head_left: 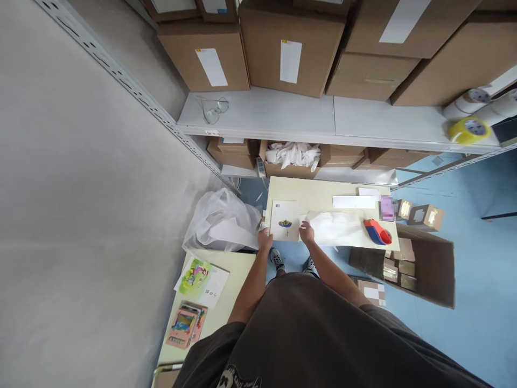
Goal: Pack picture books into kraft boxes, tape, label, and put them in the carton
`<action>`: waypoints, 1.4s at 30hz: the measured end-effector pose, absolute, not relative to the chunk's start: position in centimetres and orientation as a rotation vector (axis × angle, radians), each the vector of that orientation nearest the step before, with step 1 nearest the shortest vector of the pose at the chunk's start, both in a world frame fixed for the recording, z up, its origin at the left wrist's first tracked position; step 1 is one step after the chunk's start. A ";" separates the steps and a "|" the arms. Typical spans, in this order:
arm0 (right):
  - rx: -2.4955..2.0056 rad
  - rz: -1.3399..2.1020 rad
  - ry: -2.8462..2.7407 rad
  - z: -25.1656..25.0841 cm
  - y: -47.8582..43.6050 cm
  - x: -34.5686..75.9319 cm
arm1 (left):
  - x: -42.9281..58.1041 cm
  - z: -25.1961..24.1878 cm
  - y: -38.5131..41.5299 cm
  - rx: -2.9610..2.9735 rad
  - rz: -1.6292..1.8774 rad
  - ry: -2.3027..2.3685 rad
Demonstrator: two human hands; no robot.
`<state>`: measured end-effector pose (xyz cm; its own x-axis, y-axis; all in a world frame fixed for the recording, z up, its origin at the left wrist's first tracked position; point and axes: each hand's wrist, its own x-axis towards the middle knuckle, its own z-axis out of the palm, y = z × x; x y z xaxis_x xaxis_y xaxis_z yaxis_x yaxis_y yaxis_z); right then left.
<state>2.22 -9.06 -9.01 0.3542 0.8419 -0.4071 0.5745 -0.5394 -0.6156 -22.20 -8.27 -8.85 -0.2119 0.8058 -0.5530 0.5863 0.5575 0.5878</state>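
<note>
A small white book (285, 220) with a dark picture on its cover lies at the near left of a pale yellow table (323, 196). My left hand (265, 237) grips the book's left edge with fingers curled. My right hand (307, 233) rests closed at the book's right edge, beside a clear plastic bag (337, 228) lying flat on the table. Whether the right hand pinches the book or the bag I cannot make out.
A red and blue tape dispenser (377, 231), white slips (354, 201) and a purple packet (386, 207) lie on the table. An open carton (424, 264) of small boxes stands at the right. A crumpled plastic bag (222, 221) and picture books (202, 275) are at the left. Shelves (335, 121) hold cartons, glasses (214, 109) and tape rolls (468, 129).
</note>
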 end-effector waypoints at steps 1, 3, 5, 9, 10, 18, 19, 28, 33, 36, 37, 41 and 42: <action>-2.282 1.010 -1.218 -9.0 -8.9 2.5 | -22.3 -9.0 -8.2 1.151 0.284 1.948; -2.297 1.037 -1.206 -8.8 -8.8 3.0 | -22.4 -9.2 -8.0 1.170 0.262 2.004; -2.227 1.090 -1.274 -8.6 -9.1 3.2 | -22.5 -9.4 -7.7 1.156 0.269 2.055; -2.113 1.181 -1.426 -8.6 -9.9 2.4 | -22.4 -9.6 -6.4 1.119 0.252 2.096; -2.113 1.171 -1.434 -8.6 -10.0 2.2 | -22.3 -9.6 -6.0 1.117 0.247 2.096; -2.465 0.547 -1.156 -8.3 -14.9 9.3 | -22.3 -10.2 -5.5 1.108 0.226 2.149; -2.576 0.604 -1.137 -8.2 -15.9 10.7 | -22.2 -10.3 -5.6 1.109 0.220 2.147; -2.729 0.961 -1.361 -9.0 -14.7 11.9 | -21.5 -9.8 -5.8 1.083 0.192 2.231; -2.664 0.903 -1.290 -9.0 -11.8 10.5 | -21.2 -9.5 -6.2 1.109 0.180 2.220; -2.695 0.911 -1.189 -8.9 -11.4 10.3 | -21.0 -9.6 -6.6 1.094 0.177 2.167; -2.723 0.922 -1.148 -8.9 -11.4 10.4 | -20.8 -9.6 -6.7 1.087 0.173 2.157; -2.817 0.961 -1.051 -8.6 -11.4 11.1 | -20.3 -9.9 -6.9 1.051 0.124 2.156; -2.828 0.956 -1.027 -8.5 -11.2 11.3 | -20.3 -10.0 -6.9 1.045 0.115 2.156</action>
